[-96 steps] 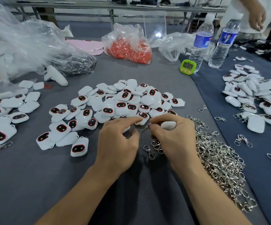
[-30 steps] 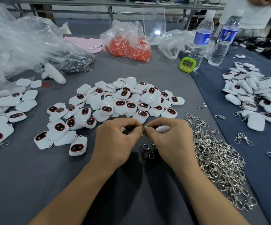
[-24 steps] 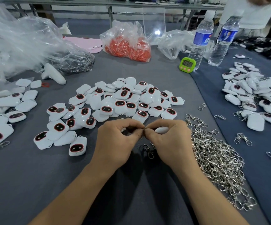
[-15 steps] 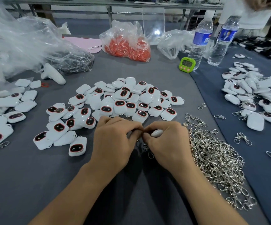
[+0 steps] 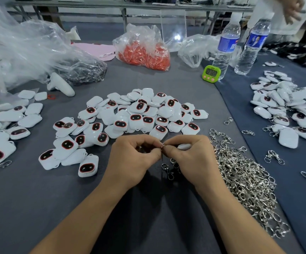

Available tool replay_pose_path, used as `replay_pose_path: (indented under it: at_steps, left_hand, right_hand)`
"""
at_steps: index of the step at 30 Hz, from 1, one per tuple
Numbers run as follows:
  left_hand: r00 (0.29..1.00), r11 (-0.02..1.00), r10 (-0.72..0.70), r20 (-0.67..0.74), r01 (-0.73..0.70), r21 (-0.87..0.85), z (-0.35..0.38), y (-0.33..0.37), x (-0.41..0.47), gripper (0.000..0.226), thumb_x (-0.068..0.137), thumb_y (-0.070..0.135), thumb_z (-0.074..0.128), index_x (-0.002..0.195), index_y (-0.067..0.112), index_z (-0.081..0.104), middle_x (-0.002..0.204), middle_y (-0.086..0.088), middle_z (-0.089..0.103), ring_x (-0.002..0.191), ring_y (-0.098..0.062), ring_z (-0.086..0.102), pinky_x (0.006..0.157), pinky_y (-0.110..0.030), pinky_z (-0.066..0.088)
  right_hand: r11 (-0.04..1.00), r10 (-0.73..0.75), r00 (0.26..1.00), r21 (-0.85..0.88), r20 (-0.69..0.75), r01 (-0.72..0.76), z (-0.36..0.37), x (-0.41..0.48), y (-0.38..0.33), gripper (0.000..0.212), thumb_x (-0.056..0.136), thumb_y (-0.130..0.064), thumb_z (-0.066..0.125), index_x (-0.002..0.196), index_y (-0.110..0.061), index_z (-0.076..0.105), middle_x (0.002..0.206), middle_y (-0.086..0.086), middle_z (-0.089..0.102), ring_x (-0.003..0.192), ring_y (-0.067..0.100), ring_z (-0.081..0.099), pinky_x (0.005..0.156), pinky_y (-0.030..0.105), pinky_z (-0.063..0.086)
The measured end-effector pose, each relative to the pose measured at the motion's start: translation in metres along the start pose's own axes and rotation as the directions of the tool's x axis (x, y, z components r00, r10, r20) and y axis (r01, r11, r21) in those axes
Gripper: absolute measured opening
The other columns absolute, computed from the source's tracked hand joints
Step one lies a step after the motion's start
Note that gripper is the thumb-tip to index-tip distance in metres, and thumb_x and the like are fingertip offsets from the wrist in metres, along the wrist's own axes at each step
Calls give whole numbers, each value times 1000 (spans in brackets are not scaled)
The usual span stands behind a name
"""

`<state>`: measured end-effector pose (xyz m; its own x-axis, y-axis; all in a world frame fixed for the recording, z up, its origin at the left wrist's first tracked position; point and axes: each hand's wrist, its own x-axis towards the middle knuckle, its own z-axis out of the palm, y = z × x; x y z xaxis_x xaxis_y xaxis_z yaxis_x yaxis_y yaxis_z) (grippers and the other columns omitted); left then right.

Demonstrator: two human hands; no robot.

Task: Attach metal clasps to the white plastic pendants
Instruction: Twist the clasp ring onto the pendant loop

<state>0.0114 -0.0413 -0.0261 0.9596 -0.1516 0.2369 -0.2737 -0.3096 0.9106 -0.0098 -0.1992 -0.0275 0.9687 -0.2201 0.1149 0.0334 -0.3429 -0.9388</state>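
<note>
My left hand [image 5: 132, 158] and my right hand [image 5: 190, 156] meet fingertip to fingertip over the grey table [image 5: 38, 208]. A small metal clasp [image 5: 162, 150] is pinched between them. In my right hand's fingers sits a white plastic pendant [image 5: 184, 146], mostly hidden. A heap of white pendants with dark red-rimmed faces [image 5: 130, 116] lies just beyond my hands. A long pile of metal clasps [image 5: 245, 180] runs along my right forearm. A few loose clasps [image 5: 168, 169] lie under my hands.
More pendants lie at the left edge [image 5: 3, 129] and at the right [image 5: 291, 110], some with clasps on. At the back are clear plastic bags [image 5: 29, 52], a bag of orange pieces [image 5: 145, 54], a green timer [image 5: 211, 73], two water bottles [image 5: 225, 46] and another person [image 5: 284, 13].
My hands dropped toward the table half a second ago and have lifted slightly again, fingertips still together on the clasp. The other person's hand has moved at the top right.
</note>
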Motion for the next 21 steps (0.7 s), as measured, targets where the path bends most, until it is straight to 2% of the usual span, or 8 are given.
replay_pose_path:
  at_steps: [3, 5, 10, 13, 15, 16, 18, 21]
  left_hand:
    - [999, 999, -28, 33, 29, -37, -2, -1, 2, 12, 63, 34, 75, 74, 39, 78, 68, 8, 73, 58, -11, 62, 56, -24, 49]
    - [998, 999, -24, 51, 26, -31, -4, -1, 2, 14, 59, 41, 72, 72, 38, 78, 64, 5, 71, 56, -10, 58, 55, -26, 47]
    - [995, 999, -36, 97, 35, 4, -8, 0, 2, 14, 58, 35, 70, 69, 36, 78, 62, 1, 70, 55, -10, 54, 55, -26, 45]
    - [997, 999, -27, 74, 24, 42, -9, 2, 0, 11, 60, 30, 72, 69, 35, 77, 61, 4, 70, 53, -5, 56, 54, -21, 47]
    - [998, 998, -9, 58, 5, 66, -9, 4, -2, 12, 62, 27, 73, 71, 34, 77, 60, 9, 70, 51, -1, 55, 52, -15, 45]
    - [999, 997, 4, 53, -8, 82, -8, 5, -2, 13, 63, 27, 74, 72, 35, 77, 61, 10, 70, 50, 0, 55, 52, -13, 44]
    - [998, 992, 34, 49, -39, 119, -8, 7, -4, 15, 63, 28, 74, 74, 38, 76, 63, 13, 70, 51, -1, 58, 54, -12, 45]
    - [994, 977, 99, 45, -105, 184, -7, 8, -8, 18, 63, 30, 76, 78, 39, 76, 67, 14, 70, 61, -9, 65, 57, -20, 50]
  right_hand:
    - [999, 13, 997, 34, 70, -15, -4, 1, -1, 12, 70, -24, 77, 74, -36, 80, 54, -10, 66, 52, 1, 55, 56, 22, 44]
    - [998, 24, 993, 47, 115, -30, -7, 2, -2, 11, 67, -28, 76, 74, -35, 80, 59, -5, 70, 54, 5, 59, 58, 25, 48]
    - [999, 41, 982, 14, 182, -44, -9, 2, -4, 11, 65, -32, 75, 75, -35, 80, 62, 1, 72, 56, 8, 57, 60, 31, 48]
    - [999, 37, 984, 0, 176, -37, -10, 0, -6, 10, 67, -33, 76, 76, -32, 80, 64, 3, 72, 58, 10, 59, 60, 35, 53]
    - [998, -22, 992, -50, 124, 28, -10, -2, -7, 8, 72, -24, 78, 75, -31, 80, 61, 4, 71, 53, 17, 58, 55, 32, 51]
    - [994, -61, 993, -84, 101, 69, -11, -3, -7, 13, 74, -19, 78, 74, -31, 79, 60, 4, 69, 53, 21, 57, 52, 31, 50]
    - [987, -96, 991, -121, 92, 107, -11, -4, -8, 21, 76, -11, 77, 73, -32, 77, 57, 3, 67, 50, 16, 53, 51, 28, 48]
    - [989, -73, 992, -119, 102, 85, -10, -4, -9, 25, 75, -4, 75, 70, -29, 77, 56, 1, 67, 50, 5, 51, 51, 24, 45]
